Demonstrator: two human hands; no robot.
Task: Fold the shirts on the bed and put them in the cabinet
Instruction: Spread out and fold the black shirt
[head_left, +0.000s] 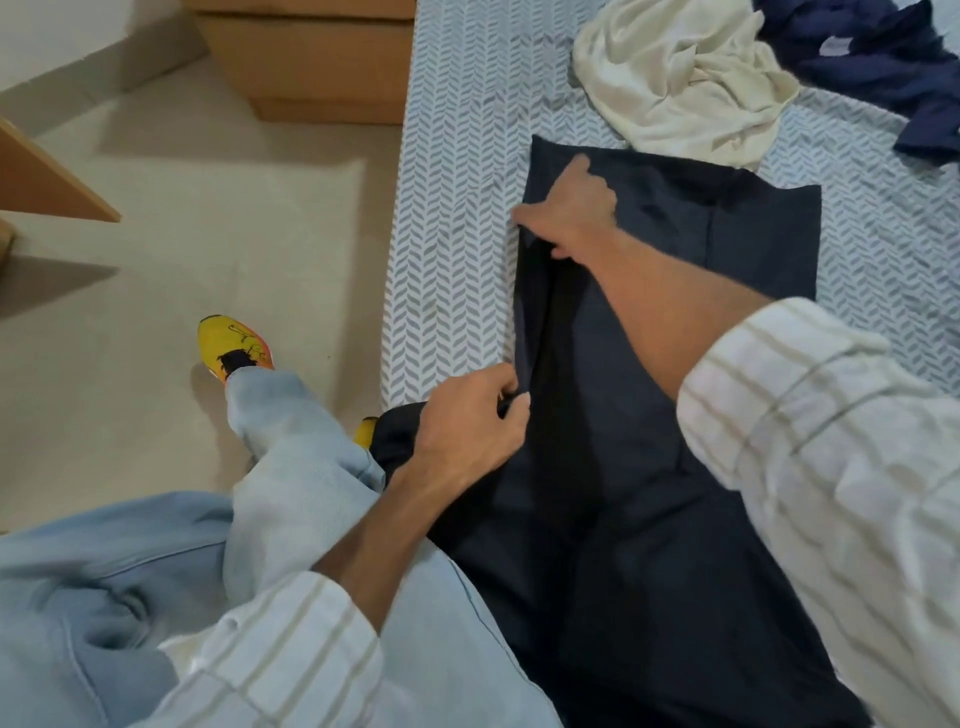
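I see the bed (457, 156) in herringbone cover filling the right of the head view. The dark shirt (649, 364) lies flat along it, near end hanging over the edge. A cream shirt (685, 78) and a navy shirt (872, 57) sit crumpled at the far end. Right hand (571, 208) pinches the dark shirt's left edge farther up; left hand (472, 421) pinches the same edge nearer me.
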